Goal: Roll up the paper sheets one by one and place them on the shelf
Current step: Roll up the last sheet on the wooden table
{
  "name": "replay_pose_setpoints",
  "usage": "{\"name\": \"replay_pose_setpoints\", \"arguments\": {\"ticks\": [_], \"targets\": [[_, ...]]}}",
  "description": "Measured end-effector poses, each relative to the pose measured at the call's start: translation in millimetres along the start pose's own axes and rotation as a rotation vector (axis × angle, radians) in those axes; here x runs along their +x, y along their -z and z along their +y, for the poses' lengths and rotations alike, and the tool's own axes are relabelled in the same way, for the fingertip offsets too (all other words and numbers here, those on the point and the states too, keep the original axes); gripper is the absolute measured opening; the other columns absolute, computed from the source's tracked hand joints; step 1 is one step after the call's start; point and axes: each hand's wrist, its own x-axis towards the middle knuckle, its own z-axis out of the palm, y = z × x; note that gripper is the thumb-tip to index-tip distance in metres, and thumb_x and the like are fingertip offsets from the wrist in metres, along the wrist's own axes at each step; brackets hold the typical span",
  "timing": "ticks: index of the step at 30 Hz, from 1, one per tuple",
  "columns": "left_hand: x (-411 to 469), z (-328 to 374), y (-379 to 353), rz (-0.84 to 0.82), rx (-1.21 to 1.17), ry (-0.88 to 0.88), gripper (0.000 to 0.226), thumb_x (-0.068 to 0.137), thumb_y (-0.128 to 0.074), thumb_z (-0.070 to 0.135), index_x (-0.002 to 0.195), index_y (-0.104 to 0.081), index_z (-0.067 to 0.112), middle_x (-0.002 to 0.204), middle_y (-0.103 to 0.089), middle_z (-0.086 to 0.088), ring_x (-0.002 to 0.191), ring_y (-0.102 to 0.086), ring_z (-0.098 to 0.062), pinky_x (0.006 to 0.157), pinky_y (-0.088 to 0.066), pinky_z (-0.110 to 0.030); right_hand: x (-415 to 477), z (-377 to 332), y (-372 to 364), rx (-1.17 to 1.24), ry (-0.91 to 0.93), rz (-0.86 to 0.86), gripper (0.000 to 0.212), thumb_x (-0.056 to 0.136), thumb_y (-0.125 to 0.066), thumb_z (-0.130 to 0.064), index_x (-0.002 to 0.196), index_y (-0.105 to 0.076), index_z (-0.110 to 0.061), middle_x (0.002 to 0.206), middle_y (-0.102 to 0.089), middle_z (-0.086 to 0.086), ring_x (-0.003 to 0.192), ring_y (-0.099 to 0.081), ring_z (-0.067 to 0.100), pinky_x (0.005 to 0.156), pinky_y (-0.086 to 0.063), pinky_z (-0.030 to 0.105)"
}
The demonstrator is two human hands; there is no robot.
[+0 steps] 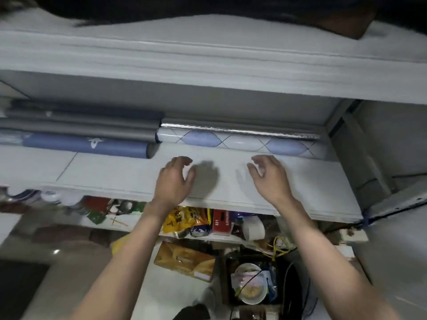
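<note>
A white roll with blue ovals (240, 141) lies along the back of the white shelf (104, 172), a silver roll (242, 130) behind it. To the left lie a blue roll (87, 145) and grey rolls (80, 129). My left hand (175, 179) and my right hand (270, 174) hover just above the shelf board in front of the white roll, fingers loosely curled and holding nothing. Both cast shadows on the board.
Another white shelf board (208, 58) runs overhead. Below the shelf edge stand a yellow bag (182, 221), a red box (220, 221) and a white cup (254, 228). Lower down are a brown box (184, 259) and a bowl (250, 285). A cabinet side (360, 158) closes the right.
</note>
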Motion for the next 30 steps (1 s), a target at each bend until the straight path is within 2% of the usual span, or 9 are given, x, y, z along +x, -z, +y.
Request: {"name": "replay_pose_setpoints", "arguments": {"ticks": [2, 3, 7, 10, 14, 20, 25, 30], "targets": [[-56.2, 5.3, 16.4, 0.037, -0.115, 0.086, 0.024, 0.1, -0.054, 0.039, 0.109, -0.064, 0.019, 0.109, -0.066, 0.001, 0.101, -0.061, -0.015, 0.084, -0.049, -0.034, -40.5, -13.7, -7.2, 0.135, 0.024, -0.076, 0.025, 0.097, -0.058, -0.037, 0.115, -0.067, -0.021, 0.11, -0.065, -0.008, 0.096, -0.062, -0.002, 0.092, -0.051, 0.034], [-84.9, 5.6, 24.0, 0.058, -0.137, 0.13, 0.024, 0.1, -0.052, 0.043, 0.105, -0.063, 0.022, 0.105, -0.065, 0.006, 0.097, -0.061, -0.01, 0.081, -0.048, -0.032, -61.8, -17.9, -12.6, 0.182, 0.02, -0.117, 0.023, 0.097, -0.059, -0.038, 0.113, -0.068, -0.023, 0.108, -0.066, -0.011, 0.094, -0.061, -0.004, 0.09, -0.052, 0.034], [-196.1, 0.4, 49.2, 0.195, -0.124, 0.298, 0.023, 0.099, -0.052, 0.046, 0.102, -0.064, 0.027, 0.1, -0.064, 0.017, 0.097, -0.06, 0.001, 0.08, -0.05, -0.025, -144.4, -20.3, -35.9, 0.18, 0.039, -0.279, 0.027, 0.093, -0.058, -0.046, 0.109, -0.069, -0.027, 0.106, -0.067, -0.01, 0.097, -0.064, 0.008, 0.086, -0.053, 0.034], [-268.3, -9.5, 71.5, 0.276, -0.085, 0.454, 0.013, 0.097, -0.052, 0.05, 0.098, -0.059, 0.039, 0.096, -0.06, 0.028, 0.096, -0.057, 0.009, 0.072, -0.043, -0.013, -193.3, -28.5, -53.0, 0.179, 0.104, -0.461, 0.02, 0.095, -0.056, -0.05, 0.107, -0.065, -0.037, 0.106, -0.063, -0.021, 0.1, -0.059, -0.001, 0.086, -0.05, 0.029], [-355.7, -34.3, 100.2, 0.377, -0.075, 0.642, 0.014, 0.098, -0.051, 0.051, 0.1, -0.059, 0.04, 0.1, -0.061, 0.027, 0.1, -0.056, 0.009, 0.072, -0.046, -0.019, -231.4, -62.0, -85.1, 0.26, 0.185, -0.64, 0.009, 0.096, -0.059, -0.04, 0.103, -0.064, -0.036, 0.106, -0.062, -0.022, 0.105, -0.056, -0.002, 0.089, -0.048, 0.028], [-468.0, -73.0, 136.4, 0.554, -0.062, 0.926, 0.013, 0.097, -0.054, 0.048, 0.099, -0.061, 0.038, 0.102, -0.063, 0.026, 0.098, -0.058, 0.009, 0.073, -0.053, -0.032, -248.6, -179.4, -158.0, 0.278, 0.388, -0.852, 0.019, 0.094, -0.057, -0.048, 0.105, -0.063, -0.034, 0.103, -0.063, -0.018, 0.098, -0.058, -0.002, 0.082, -0.049, 0.022], [-545.0, -108.8, 168.6, 0.666, -0.033, 1.116, 0.021, 0.093, -0.048, 0.059, 0.099, -0.059, 0.042, 0.101, -0.063, 0.029, 0.097, -0.058, 0.011, 0.068, -0.049, -0.025, -265.0, -303.2, -226.0, 0.375, 0.549, -0.916, 0.02, 0.094, -0.061, -0.041, 0.107, -0.067, -0.027, 0.104, -0.064, -0.016, 0.096, -0.059, -0.008, 0.08, -0.046, 0.007], [-581.0, -148.8, 202.4, 0.797, -0.053, 1.245, 0.012, 0.095, -0.053, 0.052, 0.094, -0.059, 0.042, 0.098, -0.064, 0.027, 0.095, -0.06, 0.009, 0.071, -0.054, -0.031, -281.1, -396.9, -285.0, 0.391, 0.648, -0.983, 0.017, 0.095, -0.062, -0.039, 0.106, -0.068, -0.028, 0.103, -0.067, -0.013, 0.094, -0.062, -0.003, 0.081, -0.049, 0.019]]}}
